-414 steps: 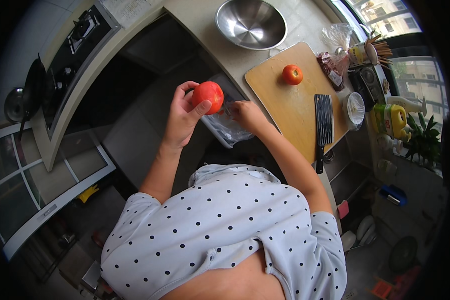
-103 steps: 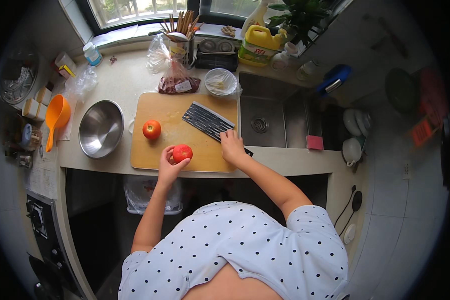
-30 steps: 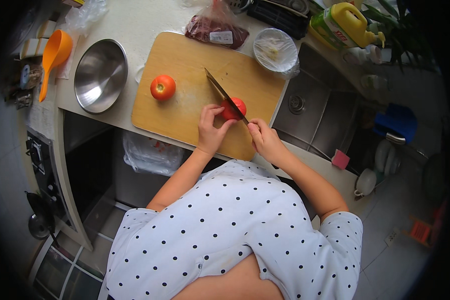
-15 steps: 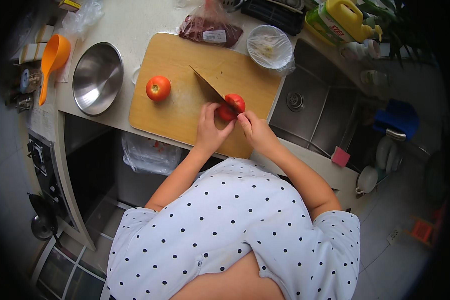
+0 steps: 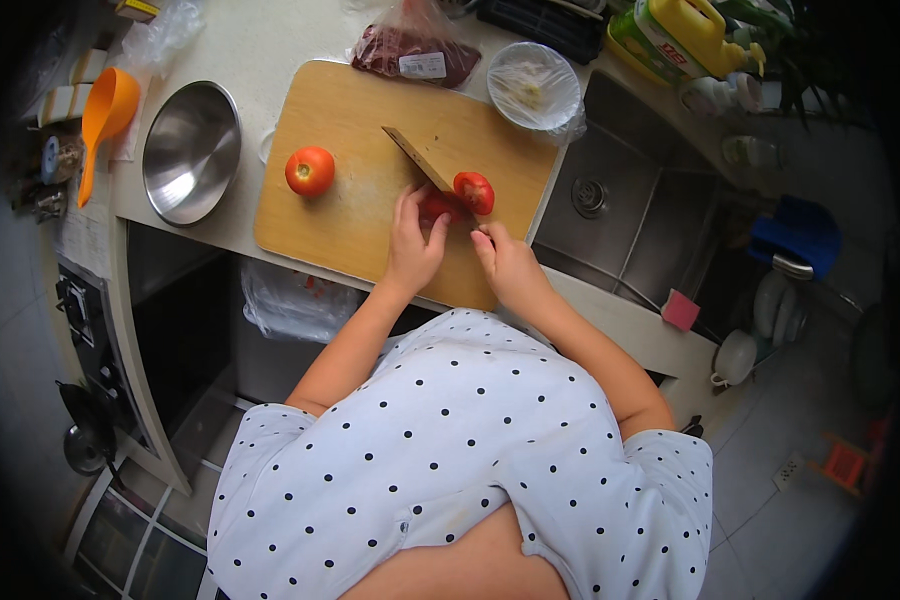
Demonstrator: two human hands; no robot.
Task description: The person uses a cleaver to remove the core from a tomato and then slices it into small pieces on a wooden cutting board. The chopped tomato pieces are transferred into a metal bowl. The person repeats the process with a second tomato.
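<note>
My right hand [image 5: 513, 268] grips the handle of a knife [image 5: 416, 158], its blade slanting up and to the left over a wooden cutting board [image 5: 342, 110]. My left hand [image 5: 412, 248] curls round a cut tomato [image 5: 439, 206] on the near-left side of the blade. The blade and fingers hide part of that tomato. Against the blade's far-right side stands a tomato piece [image 5: 475, 193], its cut face showing. A whole tomato [image 5: 310, 171] sits on the left part of the board, apart from both hands.
Left of the board stand a steel bowl [image 5: 192, 152] and an orange ladle [image 5: 108, 110]. Bagged red meat [image 5: 415, 57] and a film-covered bowl [image 5: 534, 90] lie along the board's far edge. A sink [image 5: 595, 245] borders the right side.
The knife blade has tilted, showing more of its flat side, and the far tomato piece has leaned away to the right. My left hand has opened slightly round the tomato.
</note>
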